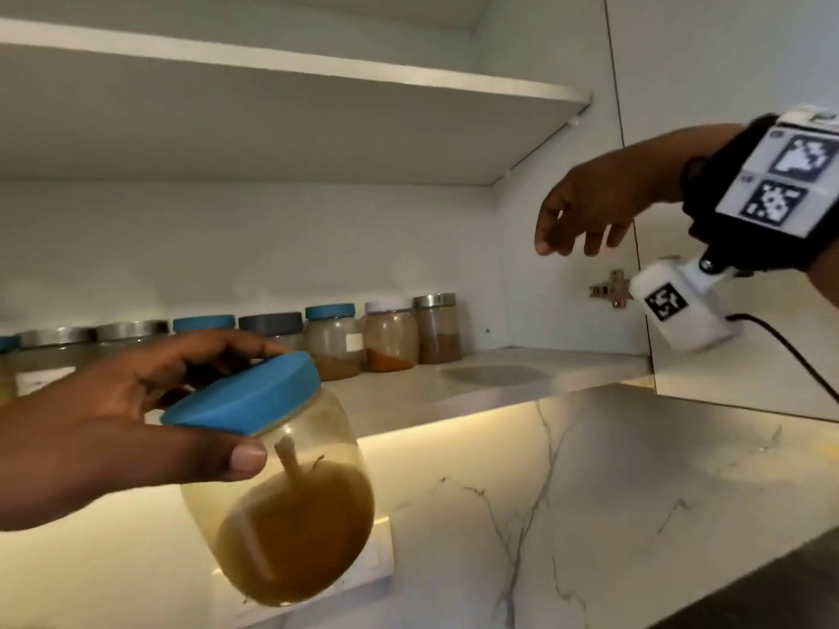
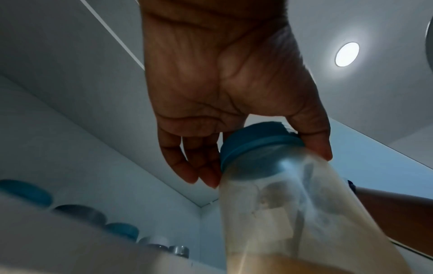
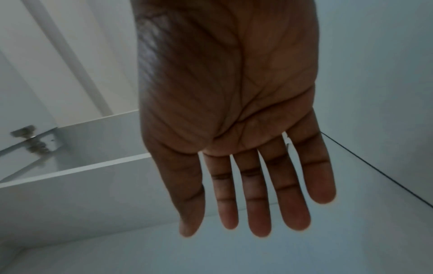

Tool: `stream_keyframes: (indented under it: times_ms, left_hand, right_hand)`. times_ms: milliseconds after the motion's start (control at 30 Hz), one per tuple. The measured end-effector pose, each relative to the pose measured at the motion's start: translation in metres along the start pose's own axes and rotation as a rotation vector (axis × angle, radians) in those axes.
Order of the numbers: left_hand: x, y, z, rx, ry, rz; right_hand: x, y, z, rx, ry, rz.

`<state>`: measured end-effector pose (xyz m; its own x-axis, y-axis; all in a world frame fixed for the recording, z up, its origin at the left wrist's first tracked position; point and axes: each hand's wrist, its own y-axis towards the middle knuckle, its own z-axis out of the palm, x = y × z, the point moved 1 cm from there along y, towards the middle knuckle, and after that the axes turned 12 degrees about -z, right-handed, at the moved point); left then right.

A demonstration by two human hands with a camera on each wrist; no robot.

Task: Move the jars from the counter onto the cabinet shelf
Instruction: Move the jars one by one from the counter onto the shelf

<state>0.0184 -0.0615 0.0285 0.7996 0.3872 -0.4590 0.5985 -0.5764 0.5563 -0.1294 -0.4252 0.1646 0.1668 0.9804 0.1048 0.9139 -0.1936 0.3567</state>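
Note:
My left hand (image 1: pixel 150 419) grips the blue lid (image 1: pixel 247 394) of a clear jar (image 1: pixel 290 506) holding brown powder and a small scoop. The jar hangs tilted in the air, below and in front of the lower cabinet shelf (image 1: pixel 522 379). In the left wrist view the fingers (image 2: pixel 201 166) and thumb curl round the lid (image 2: pixel 255 146) of the jar (image 2: pixel 293 213). My right hand (image 1: pixel 585 211) is open and holds nothing, raised above the right end of that shelf. Its straight fingers (image 3: pixel 257 200) show in the right wrist view.
A row of several spice jars (image 1: pixel 336 340) with blue, grey, white and metal lids lines the back of the lower shelf. A bare upper shelf (image 1: pixel 318 70) sits above. The open cabinet door (image 1: pixel 726 61) with a hinge (image 1: pixel 610 289) stands at right. A marble backsplash (image 1: pixel 590 492) lies below.

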Motion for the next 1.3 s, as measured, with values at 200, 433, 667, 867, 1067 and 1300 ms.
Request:
stream_keyframes:
  times_ms: [200,433,667,867,1067,1300]
  left_hand:
    - [-0.05,0.075,-0.001,0.003,-0.031,0.185]
    - [-0.122,0.168,0.019,0.166,0.078,0.151]
    - [-0.126,0.239,0.094,0.252,0.338,-0.098]
    - [-0.109,0.267,0.14,0.298,0.343,-0.266]
    - [-0.104,0.269,0.139,0.394,0.33,-0.383]
    - [-0.049,0.265,0.087,0.33,0.404,-0.433]
  right_hand:
    - [-0.034,0.058,-0.002,-0.136,0.047,0.036]
    - [-0.078,0.108,0.045,-0.045,0.102,0.003]
    - [-0.078,0.127,0.05,-0.11,0.066,-0.086]
    - [-0.078,0.122,0.043,-0.24,0.188,-0.132]
    - [-0.071,0.129,0.064,-0.164,0.154,-0.152]
    - [-0.048,0.125,0.068,-0.301,0.242,-0.269]
